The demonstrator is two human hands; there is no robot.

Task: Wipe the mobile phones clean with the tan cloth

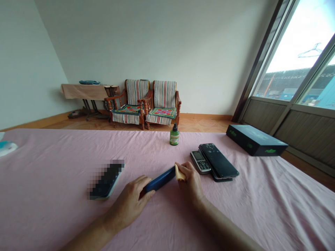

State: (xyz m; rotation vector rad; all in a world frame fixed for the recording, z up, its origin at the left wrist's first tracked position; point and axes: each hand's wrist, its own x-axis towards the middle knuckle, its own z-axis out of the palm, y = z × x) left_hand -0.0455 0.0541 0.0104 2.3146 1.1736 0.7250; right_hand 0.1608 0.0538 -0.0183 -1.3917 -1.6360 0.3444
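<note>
A dark blue smartphone (161,179) is tilted on its side above the pink sheet, its long edge turned toward me. My left hand (133,195) grips its near-left end between thumb and fingers. At the far-right end, my right hand (190,177) pinches a small pale yellow cloth (179,173) against the phone's edge. Left of my hands lies another phone (107,181), its screen blurred out. To the right, a keypad phone (200,162) rests beside a stack of dark smartphones (218,160).
A green bottle with a black pump top (174,135) stands near the sheet's far edge. At the right corner is a black box (256,139) with green lettering. Beyond the pink sheet (65,157) are two wooden armchairs (162,101) and a cloth-covered table (83,92).
</note>
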